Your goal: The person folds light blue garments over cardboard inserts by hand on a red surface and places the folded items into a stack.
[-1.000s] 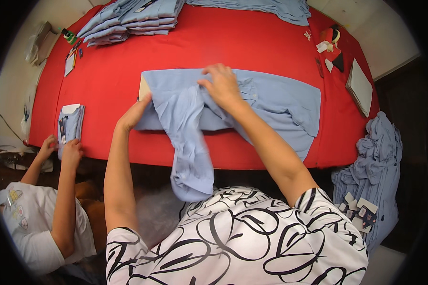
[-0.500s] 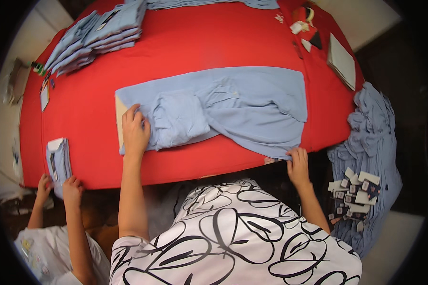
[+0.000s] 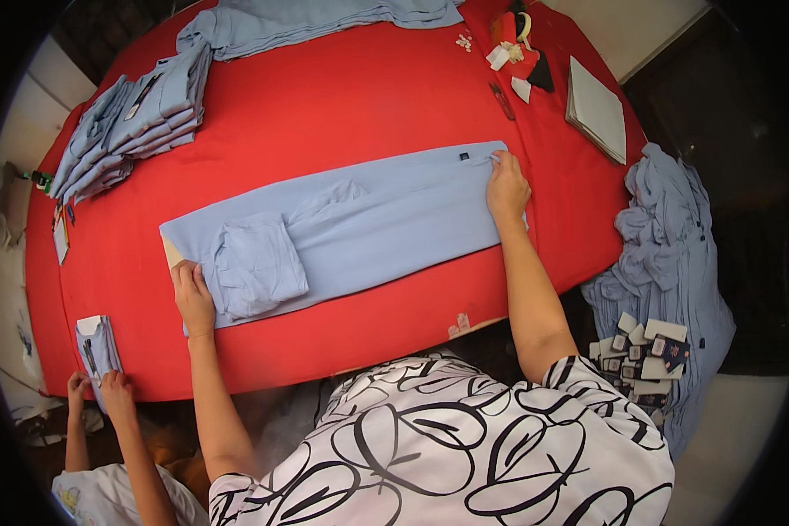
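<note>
1. Light-blue shirt (image 3: 368, 232): since a moment ago, spread into a long flat band across the red table (image 3: 324, 105); folding is under way.
2. Left hand (image 3: 193, 298): flat, pressing the shirt's near-left end.
3. Right hand (image 3: 506, 186): pinching the far-right edge.
4. White tags (image 3: 644, 351): heaped beyond the right elbow, on blue cloth.

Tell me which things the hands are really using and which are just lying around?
In use:
- long light blue cloth garment, spread flat on the red table cover
- left hand, pressing its folded end
- right hand, pinching its far end

Lying about:
- stack of folded blue garments
- grey flat square board
- heap of loose blue garments
- small white card tags
</note>
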The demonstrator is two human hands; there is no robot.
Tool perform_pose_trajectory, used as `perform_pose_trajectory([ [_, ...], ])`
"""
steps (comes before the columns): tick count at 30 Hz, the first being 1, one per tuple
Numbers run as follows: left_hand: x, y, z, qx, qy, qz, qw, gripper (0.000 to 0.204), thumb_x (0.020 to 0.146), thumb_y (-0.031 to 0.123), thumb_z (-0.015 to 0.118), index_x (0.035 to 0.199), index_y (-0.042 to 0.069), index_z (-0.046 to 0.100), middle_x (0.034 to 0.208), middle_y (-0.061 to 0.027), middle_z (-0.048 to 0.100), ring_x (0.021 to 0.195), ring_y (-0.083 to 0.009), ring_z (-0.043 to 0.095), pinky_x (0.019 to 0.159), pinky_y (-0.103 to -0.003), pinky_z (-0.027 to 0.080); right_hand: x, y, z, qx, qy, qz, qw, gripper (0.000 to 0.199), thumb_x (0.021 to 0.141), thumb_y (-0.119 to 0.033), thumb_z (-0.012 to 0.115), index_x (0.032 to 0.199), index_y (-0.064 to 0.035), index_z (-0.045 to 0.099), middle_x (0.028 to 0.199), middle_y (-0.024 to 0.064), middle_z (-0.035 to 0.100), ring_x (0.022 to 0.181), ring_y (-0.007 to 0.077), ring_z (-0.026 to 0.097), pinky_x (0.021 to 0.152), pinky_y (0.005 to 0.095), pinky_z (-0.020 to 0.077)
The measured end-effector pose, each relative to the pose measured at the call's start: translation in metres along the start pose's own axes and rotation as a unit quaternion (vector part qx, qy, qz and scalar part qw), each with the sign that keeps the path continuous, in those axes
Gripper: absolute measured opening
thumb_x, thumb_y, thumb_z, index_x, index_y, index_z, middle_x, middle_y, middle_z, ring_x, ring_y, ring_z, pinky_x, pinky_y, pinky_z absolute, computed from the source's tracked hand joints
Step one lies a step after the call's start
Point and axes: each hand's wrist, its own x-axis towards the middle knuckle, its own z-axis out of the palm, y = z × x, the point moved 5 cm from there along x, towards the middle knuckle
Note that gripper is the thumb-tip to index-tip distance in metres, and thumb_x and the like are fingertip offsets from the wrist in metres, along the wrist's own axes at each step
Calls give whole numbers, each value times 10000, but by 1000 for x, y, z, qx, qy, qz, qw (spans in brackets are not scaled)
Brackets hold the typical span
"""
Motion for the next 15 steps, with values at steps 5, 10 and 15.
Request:
perform_pose_trajectory([
  [5, 12, -6, 11, -36, -8, -45, 998, 116, 924, 86, 640, 952, 2, 566, 939, -98, 574, 777, -223, 566, 726, -330, 473, 32, 6, 4, 52, 47, -70, 995, 136, 935, -111, 545, 1058, -125, 603, 1088, 120, 611, 985, 344, 614, 768, 478, 505],
  [10, 27, 11, 16, -38, 29, -66, 997, 142, 889, 76, 686, 944, 9, 573, 909, -72, 578, 734, -183, 535, 689, -300, 463, 37, 26, 12, -11, 55, -98, 994, 132, 924, -55, 548, 1018, -77, 638, 1050, 126, 591, 1008, 339, 575, 784, 456, 506],
  [15, 13, -18, 15, -135, -40, -137, 980, 199, 904, 67, 619, 1096, 16, 598, 1049, -57, 610, 851, -169, 539, 801, -292, 458, 61, 58, -13, 236, -19, 20, 971, 157, 941, -23, 522, 1022, -42, 655, 948, 93, 649, 857, 200, 637, 704, 343, 532],
])
